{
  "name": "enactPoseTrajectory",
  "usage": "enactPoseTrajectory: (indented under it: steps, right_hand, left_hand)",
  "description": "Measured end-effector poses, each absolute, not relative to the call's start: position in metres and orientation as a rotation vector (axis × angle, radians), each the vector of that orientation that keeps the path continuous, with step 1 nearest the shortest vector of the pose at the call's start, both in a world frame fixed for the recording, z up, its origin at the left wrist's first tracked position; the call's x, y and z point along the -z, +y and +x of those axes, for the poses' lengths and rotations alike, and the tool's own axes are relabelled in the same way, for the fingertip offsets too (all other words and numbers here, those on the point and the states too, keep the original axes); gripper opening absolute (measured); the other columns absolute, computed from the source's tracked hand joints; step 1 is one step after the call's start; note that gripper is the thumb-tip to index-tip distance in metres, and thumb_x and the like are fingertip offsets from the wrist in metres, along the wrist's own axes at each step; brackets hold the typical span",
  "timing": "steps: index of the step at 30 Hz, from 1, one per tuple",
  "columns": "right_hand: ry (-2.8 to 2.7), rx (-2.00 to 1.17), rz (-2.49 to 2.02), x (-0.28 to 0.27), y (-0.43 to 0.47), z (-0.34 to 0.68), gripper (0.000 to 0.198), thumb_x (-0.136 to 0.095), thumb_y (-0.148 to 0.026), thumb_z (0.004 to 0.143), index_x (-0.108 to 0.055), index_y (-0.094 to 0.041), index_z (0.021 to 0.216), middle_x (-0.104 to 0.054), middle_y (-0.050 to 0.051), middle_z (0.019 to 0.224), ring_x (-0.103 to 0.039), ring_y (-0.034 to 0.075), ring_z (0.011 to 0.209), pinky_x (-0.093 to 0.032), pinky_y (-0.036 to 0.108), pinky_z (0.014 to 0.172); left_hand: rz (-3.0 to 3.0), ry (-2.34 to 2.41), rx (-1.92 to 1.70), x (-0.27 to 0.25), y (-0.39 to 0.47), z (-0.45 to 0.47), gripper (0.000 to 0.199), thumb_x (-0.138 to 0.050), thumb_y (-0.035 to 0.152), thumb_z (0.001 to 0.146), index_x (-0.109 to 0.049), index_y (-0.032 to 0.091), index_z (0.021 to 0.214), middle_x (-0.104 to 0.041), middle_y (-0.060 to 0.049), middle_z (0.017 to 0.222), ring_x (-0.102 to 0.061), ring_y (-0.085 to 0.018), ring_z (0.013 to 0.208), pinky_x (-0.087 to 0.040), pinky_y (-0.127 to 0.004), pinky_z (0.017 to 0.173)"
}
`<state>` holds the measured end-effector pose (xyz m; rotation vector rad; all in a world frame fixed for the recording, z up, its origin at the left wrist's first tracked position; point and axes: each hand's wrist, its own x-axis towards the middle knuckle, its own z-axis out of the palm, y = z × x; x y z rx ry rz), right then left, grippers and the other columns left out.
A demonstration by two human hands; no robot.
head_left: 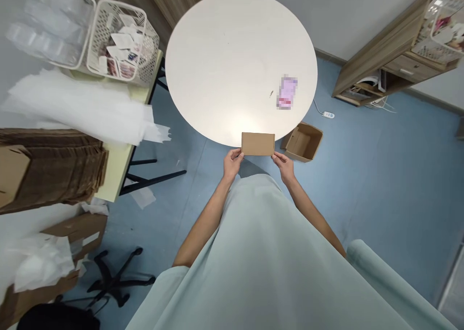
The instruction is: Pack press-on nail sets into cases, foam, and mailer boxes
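Observation:
A small brown cardboard box [258,144] spans the gap between my two hands at the near edge of the round white table [232,45]. Its flat face points up and it looks closed. My left hand [232,164] pinches the lower left corner, thumb against the near side. At the lower right corner, my right hand [284,166] grips with thumb and fingertips. Part of the box overlaps the table rim in view; whether it rests on the table I cannot tell. Farther back on the table lies a blurred pinkish-purple item [287,92].
An open brown bin [303,142] stands on the floor right of the table. On the left, a side table [119,163] carries white baskets [142,74], white foam sheets [79,103] and stacked flat cardboard [61,168]. A wooden cabinet [384,47] is at right; a chair base [114,281] sits lower left.

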<state>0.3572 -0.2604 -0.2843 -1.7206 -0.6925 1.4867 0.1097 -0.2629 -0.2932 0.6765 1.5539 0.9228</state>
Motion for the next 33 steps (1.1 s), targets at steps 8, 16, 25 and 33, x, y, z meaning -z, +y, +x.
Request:
enactPoseTrajectory:
  steps: [8, 16, 25, 33]
  right_hand:
    - [-0.589, -1.462, -1.75, 0.249, -0.313, 0.442, 0.059, -0.098, -0.067, 0.063, -0.08, -0.023, 0.099, -0.084, 0.008, 0.104, -0.08, 0.026, 0.103, -0.061, 0.047, 0.108]
    - [-0.43, -1.516, -1.821, 0.247, -0.33, 0.529, 0.064, -0.104, -0.067, 0.049, -0.072, -0.024, 0.084, -0.081, 0.004, 0.089, -0.078, 0.023, 0.09, -0.063, 0.043, 0.099]
    - [-0.27, -1.492, -1.908, 0.274, -0.299, 0.645, 0.073, -0.105, -0.061, 0.049, -0.072, -0.022, 0.102, -0.08, 0.006, 0.094, -0.077, 0.024, 0.088, -0.064, 0.044, 0.093]
    - [-0.377, -1.378, -2.026, 0.327, -0.232, 0.697, 0.058, -0.097, -0.056, 0.061, -0.069, -0.023, 0.099, -0.079, 0.007, 0.105, -0.077, 0.026, 0.098, -0.064, 0.045, 0.094]
  left_hand:
    - [0.458, 1.403, -0.873, 0.284, -0.312, 0.186, 0.057, -0.094, 0.054, 0.081, -0.069, 0.019, 0.117, -0.082, -0.012, 0.111, -0.08, -0.027, 0.108, -0.06, -0.054, 0.113]
    - [0.491, 1.35, -0.684, 0.286, -0.29, 0.264, 0.051, -0.097, 0.045, 0.079, -0.07, 0.019, 0.114, -0.083, -0.011, 0.113, -0.079, -0.024, 0.107, -0.059, -0.054, 0.115]
    - [0.64, 1.488, -0.377, 0.316, -0.209, 0.404, 0.032, -0.086, 0.033, 0.089, -0.071, 0.017, 0.112, -0.077, -0.008, 0.102, -0.079, -0.021, 0.092, -0.062, -0.048, 0.104]
    - [0.734, 1.539, -0.201, 0.368, -0.16, 0.493, 0.052, -0.073, 0.02, 0.095, -0.063, 0.013, 0.145, -0.079, -0.013, 0.121, -0.079, -0.02, 0.1, -0.063, -0.04, 0.1]
